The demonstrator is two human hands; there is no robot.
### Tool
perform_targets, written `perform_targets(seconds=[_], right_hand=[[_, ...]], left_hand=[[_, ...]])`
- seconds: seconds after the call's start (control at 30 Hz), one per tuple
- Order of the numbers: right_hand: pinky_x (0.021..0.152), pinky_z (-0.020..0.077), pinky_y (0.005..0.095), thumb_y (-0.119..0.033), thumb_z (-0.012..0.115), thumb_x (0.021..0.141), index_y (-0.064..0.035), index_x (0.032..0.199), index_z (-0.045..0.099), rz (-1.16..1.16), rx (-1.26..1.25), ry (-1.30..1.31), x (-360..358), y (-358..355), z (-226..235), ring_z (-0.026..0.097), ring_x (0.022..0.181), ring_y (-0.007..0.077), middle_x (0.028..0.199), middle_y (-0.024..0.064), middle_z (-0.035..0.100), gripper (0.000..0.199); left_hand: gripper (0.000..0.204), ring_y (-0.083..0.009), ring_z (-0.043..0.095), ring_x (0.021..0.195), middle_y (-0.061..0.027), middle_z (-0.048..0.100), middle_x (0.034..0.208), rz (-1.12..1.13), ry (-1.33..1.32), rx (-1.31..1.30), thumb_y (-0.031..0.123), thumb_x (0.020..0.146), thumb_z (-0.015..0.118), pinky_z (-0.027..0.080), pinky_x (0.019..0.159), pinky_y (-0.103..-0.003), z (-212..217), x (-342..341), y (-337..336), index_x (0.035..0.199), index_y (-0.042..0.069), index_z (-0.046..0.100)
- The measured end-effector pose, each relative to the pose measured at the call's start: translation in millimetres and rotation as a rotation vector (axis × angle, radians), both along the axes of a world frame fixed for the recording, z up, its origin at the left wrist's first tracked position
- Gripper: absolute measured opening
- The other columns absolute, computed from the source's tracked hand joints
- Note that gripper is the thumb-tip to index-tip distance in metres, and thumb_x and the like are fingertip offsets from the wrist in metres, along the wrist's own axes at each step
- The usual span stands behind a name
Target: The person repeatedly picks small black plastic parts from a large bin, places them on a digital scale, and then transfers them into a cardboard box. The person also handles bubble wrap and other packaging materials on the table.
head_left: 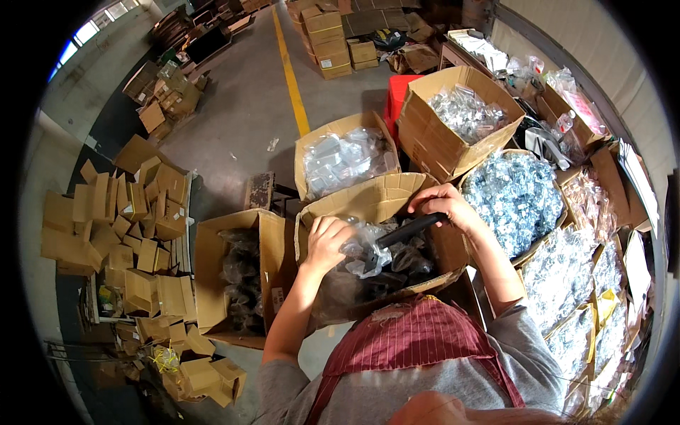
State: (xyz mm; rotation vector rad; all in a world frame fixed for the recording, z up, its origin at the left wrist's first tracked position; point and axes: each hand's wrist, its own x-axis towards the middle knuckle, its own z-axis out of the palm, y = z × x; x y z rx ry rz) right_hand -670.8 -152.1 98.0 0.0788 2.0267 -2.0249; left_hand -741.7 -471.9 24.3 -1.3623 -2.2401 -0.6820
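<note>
A long black bar-like part (414, 228) slants across the open cardboard box (368, 200) in front of me. Its upper right end is in my right hand (449, 205), whose fingers are closed around it. The part's lower left end lies at or inside a clear plastic bag (367, 249); I cannot tell how far in it reaches. My left hand (328, 243) pinches the left side of that bag. Below both hands, more dark parts in clear bags (414, 261) fill the box.
To the left stands a box of dark bagged parts (241, 273). Ahead, another box holds clear bagged pieces (347, 159). Boxes of shiny clear pieces (511, 198) crowd the right, near a red stool (398, 99). Small cartons (152, 212) are heaped at far left.
</note>
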Motion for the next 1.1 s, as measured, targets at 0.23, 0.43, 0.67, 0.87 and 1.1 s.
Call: perform_targets(seconds=[0.23, 0.43, 0.67, 0.87, 1.1], right_hand=[[0.054, 0.0416, 0.0222, -0.008, 0.058, 0.075, 0.0002, 0.112, 0.07, 0.356, 0.056, 0.121, 6, -4, 9, 0.051, 0.061, 0.0063, 0.074, -0.0024, 0.061, 0.04], [0.055, 0.0407, 0.0238, -0.007, 0.058, 0.074, -0.0022, 0.118, 0.068, 0.739, 0.215, 0.24, 7, -5, 26, 0.047, 0.057, 0.0075, 0.065, -0.0003, 0.052, 0.045], [0.084, 0.0541, 0.0419, -0.013, 0.063, 0.073, -0.0089, 0.118, 0.068, 0.762, 0.726, 0.586, 49, -25, 58, 0.069, 0.089, 0.0346, 0.099, 0.0194, 0.071, 0.046], [0.057, 0.0498, 0.0422, -0.016, 0.066, 0.065, -0.0108, 0.124, 0.065, 0.564, 1.118, 0.557, 84, -32, 70, 0.067, 0.069, 0.0301, 0.076, 0.0102, 0.068, 0.059], [0.052, 0.047, 0.0399, -0.023, 0.07, 0.066, -0.0107, 0.144, 0.046, 0.545, 1.292, 0.734, 96, -48, 60, 0.063, 0.059, 0.0256, 0.062, 0.0081, 0.06, 0.082]], left_hand=[[0.019, -0.0234, 0.06, 0.096, -0.0018, 0.063, 0.092, -0.152, 0.026, -0.046, 0.017, 0.07, 0.07, 0.044, 0.093, -0.041, 22, 21, 2, 0.087, 0.011, 0.066], [0.01, -0.0199, 0.059, 0.095, -0.0014, 0.058, 0.087, -0.25, 0.209, -0.162, 0.011, 0.072, 0.064, 0.045, 0.098, -0.039, 50, 46, 21, 0.081, 0.011, 0.061], [0.012, -0.0211, 0.057, 0.097, -0.0031, 0.052, 0.086, -0.305, 0.098, -0.23, 0.008, 0.069, 0.063, 0.043, 0.102, -0.041, 59, 52, 30, 0.079, 0.01, 0.058], [0.026, -0.0215, 0.058, 0.1, -0.0017, 0.061, 0.091, -0.231, -0.026, -0.218, 0.003, 0.059, 0.07, 0.043, 0.101, -0.041, 61, 50, 25, 0.083, 0.01, 0.064], [0.026, -0.0247, 0.059, 0.096, -0.0024, 0.061, 0.087, -0.174, -0.127, -0.126, 0.001, 0.055, 0.07, 0.045, 0.093, -0.039, 62, 48, 32, 0.08, 0.009, 0.064]])
